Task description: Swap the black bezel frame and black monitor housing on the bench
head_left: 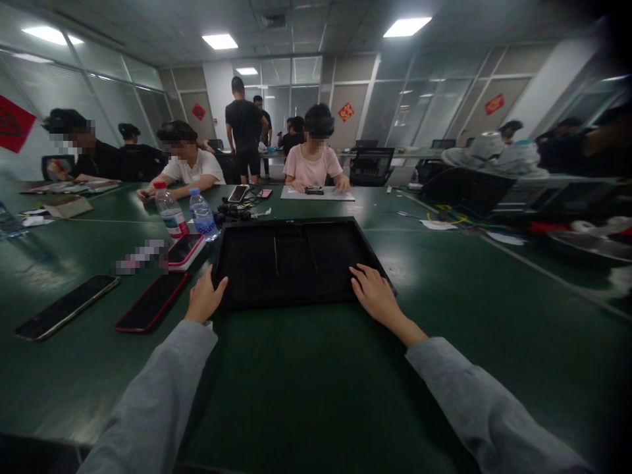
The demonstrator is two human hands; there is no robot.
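A black, shallow, tray-like rectangle (251, 263) with a raised rim lies on the table before me. Two thin parallel rods or lines run across its middle; I cannot make out what they are. At its left near corner, my left hand (205, 295) holds the edge, the thumb over the rim and the fingers along the outside. My right hand (375, 296) rests at the right near corner with its fingers stretched out and apart over the edge, holding nothing.
Left of the tray lie a red-edged phone (153, 303), a dark phone (66, 306) and a pink-and-white phone (185, 252). Behind them stand a red-capped bottle (172, 214) and a blue-capped bottle (203, 217). A person in pink (313, 164) sits opposite on the green table (306, 388).
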